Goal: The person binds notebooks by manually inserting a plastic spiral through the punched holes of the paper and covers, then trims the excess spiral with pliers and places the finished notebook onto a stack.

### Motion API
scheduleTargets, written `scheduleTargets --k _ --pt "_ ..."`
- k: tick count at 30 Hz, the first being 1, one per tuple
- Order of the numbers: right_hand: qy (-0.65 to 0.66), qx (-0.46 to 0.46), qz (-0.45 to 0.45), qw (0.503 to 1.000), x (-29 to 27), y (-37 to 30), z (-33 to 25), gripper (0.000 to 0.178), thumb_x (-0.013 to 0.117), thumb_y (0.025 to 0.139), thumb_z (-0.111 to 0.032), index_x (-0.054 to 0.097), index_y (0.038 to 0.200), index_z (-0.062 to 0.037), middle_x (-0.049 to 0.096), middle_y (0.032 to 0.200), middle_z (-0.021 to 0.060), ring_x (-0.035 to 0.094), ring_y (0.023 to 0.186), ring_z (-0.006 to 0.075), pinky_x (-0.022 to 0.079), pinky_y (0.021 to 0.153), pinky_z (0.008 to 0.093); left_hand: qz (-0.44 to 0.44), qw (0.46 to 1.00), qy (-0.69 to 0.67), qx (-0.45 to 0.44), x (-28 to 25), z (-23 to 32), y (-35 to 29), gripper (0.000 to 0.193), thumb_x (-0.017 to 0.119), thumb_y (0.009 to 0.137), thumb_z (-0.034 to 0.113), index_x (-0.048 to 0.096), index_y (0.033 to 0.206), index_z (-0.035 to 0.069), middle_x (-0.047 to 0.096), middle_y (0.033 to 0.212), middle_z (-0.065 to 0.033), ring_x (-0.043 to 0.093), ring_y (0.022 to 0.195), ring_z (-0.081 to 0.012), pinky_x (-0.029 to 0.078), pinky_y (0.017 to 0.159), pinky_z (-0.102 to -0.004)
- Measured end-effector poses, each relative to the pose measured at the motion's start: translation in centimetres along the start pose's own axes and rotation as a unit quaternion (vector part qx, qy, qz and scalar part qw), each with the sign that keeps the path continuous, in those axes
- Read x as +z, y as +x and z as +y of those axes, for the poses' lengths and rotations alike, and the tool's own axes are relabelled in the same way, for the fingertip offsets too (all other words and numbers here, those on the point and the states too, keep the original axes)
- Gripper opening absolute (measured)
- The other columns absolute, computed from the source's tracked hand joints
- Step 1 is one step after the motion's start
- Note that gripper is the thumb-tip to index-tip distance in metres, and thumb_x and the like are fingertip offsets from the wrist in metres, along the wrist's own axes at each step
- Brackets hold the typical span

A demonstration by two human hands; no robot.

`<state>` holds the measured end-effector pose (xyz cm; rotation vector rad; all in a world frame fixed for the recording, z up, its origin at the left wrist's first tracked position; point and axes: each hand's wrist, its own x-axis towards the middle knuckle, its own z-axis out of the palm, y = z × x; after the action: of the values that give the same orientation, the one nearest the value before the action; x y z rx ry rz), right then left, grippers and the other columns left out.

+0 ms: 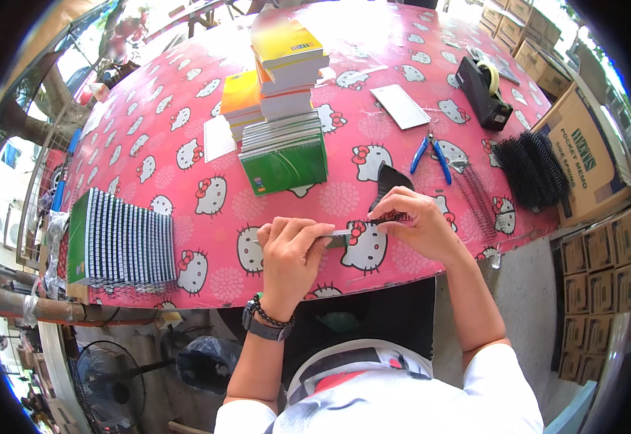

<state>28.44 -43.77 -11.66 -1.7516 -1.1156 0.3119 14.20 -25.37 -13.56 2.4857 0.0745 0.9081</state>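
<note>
My left hand (pixel 286 248), with a watch and a beaded bracelet at its wrist, is closed on a small notepad (pixel 341 238), seen nearly edge-on with a dark green side. Just to the right, my right hand (pixel 422 223) pinches a thin black spiral binding coil (pixel 396 216) close to the pad's end. Whether the coil touches the pad is hard to see. Behind my right fingers lies a black curved object (pixel 391 179), partly hidden. Blue-handled pliers (pixel 442 160) rest beyond that hand, with loose dark coils (pixel 477 197) to their right.
Spiral-bound notebooks (pixel 131 239) form a stack at left. Green-covered pads (pixel 286 164) stand mid-table before yellow-covered stacks (pixel 290 54). A white pad (pixel 401 106), tape dispenser (pixel 483 94), black coil pile (pixel 532 170) and carton (pixel 583 163) occupy the right. A fan (pixel 109 383) stands below left.
</note>
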Motion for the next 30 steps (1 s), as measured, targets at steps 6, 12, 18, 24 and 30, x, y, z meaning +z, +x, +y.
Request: scheduleTargets --k 6,12,18,24,30 --pt "-0.039 -0.042 -0.008 0.998 0.0 0.2 0.2 0.021 0.07 0.068 0.005 0.064 0.085 -0.0068 0.058 0.085 0.0033 0.055 0.088 0.0219 0.046 0.077 0.0336 -0.011 1.0 0.0 -0.001 -0.2 0.2 0.0 0.018 0.072 0.071 0.01 0.071 0.088 0.015 0.064 0.083 0.0018 0.055 0.082 -0.0172 0.034 0.077 -0.0323" --pt "-0.048 -0.098 -0.019 0.994 -0.1 0.4 0.4 0.025 0.069 0.063 0.009 0.063 0.079 -0.0097 0.057 0.083 0.0011 0.053 0.085 0.0197 0.044 0.077 0.0331 -0.01 1.0 0.001 0.005 -0.2 0.1 0.1 0.017 0.072 0.072 0.011 0.071 0.088 0.014 0.064 0.082 0.0015 0.055 0.082 -0.0174 0.034 0.078 -0.0325" --pt "-0.057 -0.146 -0.031 0.987 -0.2 0.7 0.5 0.025 0.067 0.063 0.009 0.064 0.079 -0.0089 0.057 0.081 0.0011 0.054 0.083 0.0189 0.045 0.075 0.0314 -0.019 1.0 -0.003 0.004 -0.5 0.3 0.1 0.016 0.072 0.072 0.011 0.071 0.088 0.014 0.064 0.082 0.0012 0.055 0.082 -0.0176 0.034 0.078 -0.0325" --pt "0.015 -0.038 -0.086 0.995 -0.4 0.0 0.6 0.029 0.064 0.08 -0.002 0.061 0.108 -0.0078 0.062 0.084 0.0064 0.063 0.078 0.0246 0.05 0.071 0.0349 -0.033 0.999 -0.001 -0.002 -0.7 0.6 0.0 0.016 0.072 0.073 0.014 0.07 0.089 0.014 0.064 0.084 0.0014 0.055 0.083 -0.018 0.034 0.079 -0.0336" --pt "-0.013 -0.005 -0.085 0.996 1.1 -0.9 -1.1 0.041 0.062 0.087 -0.016 0.05 0.125 -0.007 0.063 0.083 0.0129 0.064 0.077 0.0263 0.05 0.067 0.0354 -0.039 0.999 -0.017 0.013 -0.1 2.5 0.3 0.026 0.073 0.074 0.023 0.065 0.096 0.013 0.064 0.085 0.0007 0.056 0.082 -0.0192 0.033 0.079 -0.0352"
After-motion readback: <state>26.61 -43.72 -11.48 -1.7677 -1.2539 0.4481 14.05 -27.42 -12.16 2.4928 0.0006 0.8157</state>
